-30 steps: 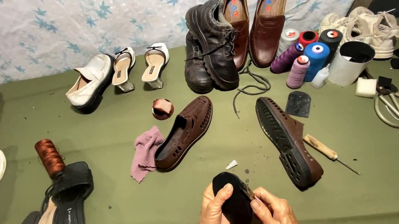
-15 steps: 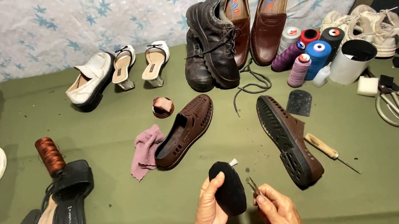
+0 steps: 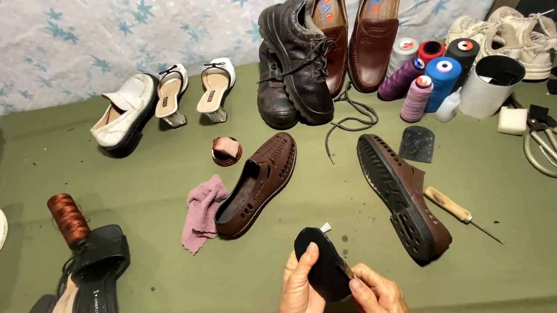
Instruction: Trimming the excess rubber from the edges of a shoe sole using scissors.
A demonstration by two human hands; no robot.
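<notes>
My left hand [image 3: 301, 299] holds a flat black rubber heel piece [image 3: 323, 259] upright at the near edge of the table, thumb pressed on its face. My right hand [image 3: 383, 312] pinches the piece's right edge, with a small thin tool just visible at the fingertips. Just beyond the piece lie a brown perforated shoe [image 3: 258, 182], upright, and its mate [image 3: 403, 195] tipped on its side with the sole showing. A wooden-handled awl [image 3: 457, 212] lies to the right of that shoe.
A pink cloth [image 3: 202, 211], a small round tin [image 3: 227, 150], another black heel piece [image 3: 418, 143], thread spools [image 3: 427, 75], scissors [image 3: 546, 141], a copper thread spool [image 3: 67, 218] and several other shoes spread over the green table [image 3: 525, 261].
The black heel piece has been turned and raised slightly between my hands, its face now more toward me. My right fingers shifted along its edge. Everything on the table stays put.
</notes>
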